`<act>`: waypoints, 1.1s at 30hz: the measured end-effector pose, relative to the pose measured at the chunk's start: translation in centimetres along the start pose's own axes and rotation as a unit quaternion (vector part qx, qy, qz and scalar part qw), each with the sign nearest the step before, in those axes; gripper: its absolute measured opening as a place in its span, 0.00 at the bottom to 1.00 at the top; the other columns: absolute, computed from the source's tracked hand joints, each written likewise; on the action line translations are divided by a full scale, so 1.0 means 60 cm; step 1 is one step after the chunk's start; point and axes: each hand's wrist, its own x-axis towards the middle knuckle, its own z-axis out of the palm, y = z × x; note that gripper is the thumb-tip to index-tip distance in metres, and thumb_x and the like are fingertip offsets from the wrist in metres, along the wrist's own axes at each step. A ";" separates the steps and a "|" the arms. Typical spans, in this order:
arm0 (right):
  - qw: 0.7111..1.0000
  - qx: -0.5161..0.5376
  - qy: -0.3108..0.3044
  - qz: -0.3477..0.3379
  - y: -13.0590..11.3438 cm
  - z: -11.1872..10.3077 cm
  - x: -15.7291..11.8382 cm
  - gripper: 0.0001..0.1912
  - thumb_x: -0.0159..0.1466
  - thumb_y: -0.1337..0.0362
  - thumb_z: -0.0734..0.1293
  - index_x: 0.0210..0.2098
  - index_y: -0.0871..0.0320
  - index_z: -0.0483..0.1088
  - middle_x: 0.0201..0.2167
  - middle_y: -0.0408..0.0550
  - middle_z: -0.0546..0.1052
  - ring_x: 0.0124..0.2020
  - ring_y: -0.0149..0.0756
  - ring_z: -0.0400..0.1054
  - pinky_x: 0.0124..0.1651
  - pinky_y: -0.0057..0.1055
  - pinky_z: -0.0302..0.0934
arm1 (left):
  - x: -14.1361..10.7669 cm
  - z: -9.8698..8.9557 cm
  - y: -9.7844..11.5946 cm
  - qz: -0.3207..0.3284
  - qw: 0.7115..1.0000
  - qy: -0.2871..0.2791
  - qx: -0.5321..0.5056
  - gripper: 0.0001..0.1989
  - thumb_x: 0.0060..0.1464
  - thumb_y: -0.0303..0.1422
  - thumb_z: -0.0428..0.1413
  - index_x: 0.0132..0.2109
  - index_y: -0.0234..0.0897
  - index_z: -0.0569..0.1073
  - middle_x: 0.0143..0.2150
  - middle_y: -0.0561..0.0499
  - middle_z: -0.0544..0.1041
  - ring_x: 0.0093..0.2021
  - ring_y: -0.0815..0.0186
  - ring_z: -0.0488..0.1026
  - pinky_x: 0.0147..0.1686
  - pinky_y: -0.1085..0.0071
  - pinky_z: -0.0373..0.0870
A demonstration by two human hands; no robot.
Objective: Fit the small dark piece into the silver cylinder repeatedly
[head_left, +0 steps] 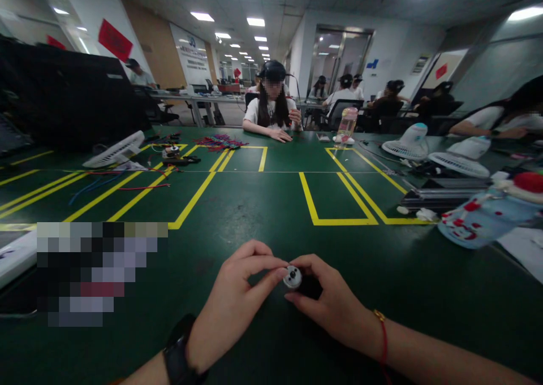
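Here, the right hand (337,300) clasps a round metal piece (292,280); opposite, the left hand (237,286) touches its rim, grip unclear.

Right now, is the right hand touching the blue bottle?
Apart. The head view shows green table between the right hand and the blue bottle.

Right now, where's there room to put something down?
One bare patch lies ahead of the left hand, between yellow tape lines; another between the right hand and blue bottle. It's crowded farther left, with a white fan and wires, and around that bottle, beside dark bars.
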 end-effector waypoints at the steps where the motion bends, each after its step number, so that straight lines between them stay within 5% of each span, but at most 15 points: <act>1: 1.000 -0.001 0.003 -0.002 0.000 0.000 -0.001 0.18 0.56 0.65 0.68 0.45 0.55 0.64 0.42 0.44 0.71 0.42 0.30 0.66 0.45 0.30 0.63 | -0.003 -0.003 -0.007 -0.010 1.000 -0.009 0.010 0.08 0.59 0.36 0.54 0.41 0.46 0.79 0.37 0.52 0.73 0.40 0.64 0.71 0.40 0.68 0.68; 8: 1.000 -0.018 0.013 -0.016 -0.002 0.003 -0.001 0.19 0.56 0.68 0.66 0.46 0.55 0.63 0.43 0.45 0.70 0.44 0.31 0.66 0.48 0.31 0.62 | -0.015 0.016 -0.047 -0.012 0.987 -0.079 0.140 0.07 0.56 0.35 0.57 0.38 0.51 0.80 0.38 0.53 0.76 0.39 0.61 0.70 0.40 0.64 0.64; 14: 0.999 -0.029 0.042 -0.011 0.008 -0.010 -0.010 0.19 0.59 0.64 0.65 0.49 0.55 0.60 0.45 0.47 0.70 0.45 0.32 0.67 0.49 0.32 0.64 | -0.019 -0.001 -0.045 -0.032 0.995 -0.060 0.074 0.13 0.57 0.36 0.56 0.49 0.50 0.76 0.43 0.52 0.75 0.43 0.62 0.71 0.44 0.65 0.67; 17: 0.991 -0.080 0.103 -0.004 0.044 -0.061 -0.040 0.21 0.59 0.62 0.65 0.51 0.55 0.58 0.47 0.49 0.70 0.47 0.33 0.67 0.51 0.33 0.65 | -0.036 -0.037 -0.066 -0.049 0.997 -0.034 0.052 0.15 0.60 0.36 0.52 0.52 0.49 0.74 0.46 0.51 0.74 0.44 0.63 0.72 0.45 0.67 0.69; 22: 0.946 -0.216 0.231 0.064 0.167 -0.206 -0.159 0.25 0.56 0.55 0.68 0.51 0.54 0.60 0.46 0.51 0.72 0.45 0.39 0.70 0.47 0.36 0.68 | -0.078 -0.092 -0.118 -0.089 0.993 0.004 0.084 0.15 0.58 0.40 0.53 0.51 0.49 0.74 0.47 0.51 0.75 0.45 0.60 0.73 0.44 0.67 0.72; 26: 0.924 -0.283 0.230 0.113 0.226 -0.288 -0.242 0.30 0.53 0.51 0.69 0.53 0.50 0.61 0.48 0.51 0.72 0.44 0.44 0.71 0.42 0.38 0.69 | -0.090 -0.100 -0.125 -0.092 0.993 0.000 0.078 0.14 0.58 0.40 0.53 0.50 0.49 0.74 0.47 0.51 0.75 0.46 0.61 0.73 0.46 0.69 0.71; 28: 0.902 -0.336 0.260 0.078 0.211 -0.292 -0.246 0.33 0.53 0.51 0.70 0.56 0.50 0.59 0.53 0.53 0.68 0.51 0.48 0.66 0.50 0.43 0.64 | -0.089 -0.096 -0.122 -0.095 0.993 0.004 0.075 0.13 0.58 0.40 0.53 0.50 0.49 0.75 0.47 0.52 0.75 0.47 0.62 0.73 0.46 0.70 0.71; 31: 0.850 -0.423 0.311 -0.040 0.144 -0.245 -0.200 0.37 0.50 0.54 0.72 0.57 0.51 0.58 0.57 0.54 0.64 0.58 0.52 0.57 0.62 0.51 0.48 | -0.087 -0.092 -0.124 -0.089 0.993 0.005 0.075 0.13 0.58 0.40 0.53 0.48 0.49 0.75 0.47 0.52 0.75 0.47 0.60 0.73 0.45 0.70 0.71; 33: 0.864 -0.421 0.251 -0.112 0.092 -0.186 -0.146 0.32 0.51 0.56 0.72 0.54 0.48 0.61 0.55 0.50 0.66 0.57 0.49 0.58 0.60 0.50 0.48 | -0.088 -0.092 -0.127 -0.087 0.993 0.001 0.077 0.13 0.58 0.41 0.53 0.49 0.48 0.75 0.47 0.51 0.75 0.47 0.60 0.73 0.46 0.69 0.71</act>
